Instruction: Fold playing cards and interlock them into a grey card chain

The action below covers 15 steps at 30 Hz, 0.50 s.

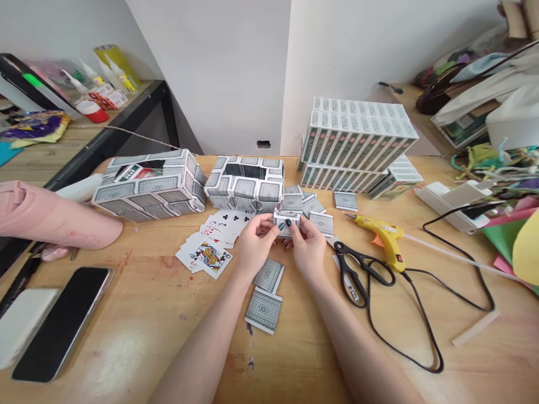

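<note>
At the centre of the frame, the left hand and the right hand pinched a folded card between thumbs and fingers, one at each end, above the wooden table. Dark polish showed on both thumbnails. Just below the hands, two patterned card pieces lay flat, one partly over the other, and more patterned pieces were scattered just behind and beside the right hand. Left of the left hand, playing cards were fanned face up, a queen of clubs on top.

Behind them, left of centre, stood two card-covered boxes, each with an opening in its top; something red and green showed inside the farther-left one. Toward the upper right, boxed decks were stacked in rows. Right of centre, black-handled scissors lay beside a yellow glue gun, its black cord looping toward the lower right. At lower left, a black-screened phone lay next to a white object.
</note>
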{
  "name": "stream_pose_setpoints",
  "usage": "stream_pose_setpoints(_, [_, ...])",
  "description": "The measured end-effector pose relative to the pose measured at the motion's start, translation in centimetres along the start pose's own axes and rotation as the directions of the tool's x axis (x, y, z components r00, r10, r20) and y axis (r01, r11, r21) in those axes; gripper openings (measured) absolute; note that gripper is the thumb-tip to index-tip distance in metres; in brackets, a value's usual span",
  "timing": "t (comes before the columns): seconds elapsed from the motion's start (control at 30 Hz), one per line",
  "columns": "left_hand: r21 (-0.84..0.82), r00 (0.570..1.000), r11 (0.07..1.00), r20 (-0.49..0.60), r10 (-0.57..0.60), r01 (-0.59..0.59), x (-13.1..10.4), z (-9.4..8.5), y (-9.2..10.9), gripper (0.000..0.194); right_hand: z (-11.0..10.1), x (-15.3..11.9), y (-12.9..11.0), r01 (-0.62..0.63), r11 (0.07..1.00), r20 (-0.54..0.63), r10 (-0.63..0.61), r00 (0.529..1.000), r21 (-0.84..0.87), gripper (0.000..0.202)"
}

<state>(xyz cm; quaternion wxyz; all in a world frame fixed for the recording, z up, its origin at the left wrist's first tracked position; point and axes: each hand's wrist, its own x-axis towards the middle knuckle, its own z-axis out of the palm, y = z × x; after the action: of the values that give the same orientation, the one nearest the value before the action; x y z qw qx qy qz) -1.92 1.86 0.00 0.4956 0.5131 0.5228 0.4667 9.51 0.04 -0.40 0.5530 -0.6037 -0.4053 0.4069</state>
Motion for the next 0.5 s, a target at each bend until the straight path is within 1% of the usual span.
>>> stream_pose_setpoints(0.07, [-0.01,1.0,1.0,-0.022,-0.005,0.005,0.01,0.03,-0.18,0.032,-0.02,0.01,0.24,0.008,0.999,0.014,-0.008,1.0,-0.05,0.027])
stream_pose_setpoints(0.13, [-0.004,0.999,1.0,-0.043,-0.001,0.001,0.0,-0.01,-0.44,0.029,-0.02,0.01,0.48,0.016,0.996,0.04,-0.012,0.999,-0.092,0.026])
stream_pose_setpoints(0.23, [0.047,0.997,0.998,-0.061,0.045,-0.042,-0.06,-0.13,-0.84,0.028,0.0,0.01,0.6,0.017,0.993,0.081,-0.007,0.997,-0.119,0.025])
stream_pose_setpoints(0.33, [0.151,0.99,0.984,-0.093,0.105,-0.09,-0.11,-0.29,-0.95,0.03,0.05,-0.08,0.35,0.007,0.997,0.135,0.003,0.991,-0.073,0.024])
stream_pose_setpoints(0.43, [0.269,0.981,0.958,-0.134,0.139,-0.099,-0.08,-0.46,-0.78,0.03,0.16,-0.31,-0.04,-0.014,1.0,0.19,0.013,0.982,0.005,0.025])
stream_pose_setpoints(0.5, [0.341,0.974,0.934,-0.153,0.168,-0.107,0.02,-0.58,-0.63,0.029,0.22,-0.48,-0.25,-0.022,0.999,0.206,0.015,0.978,0.032,0.025])
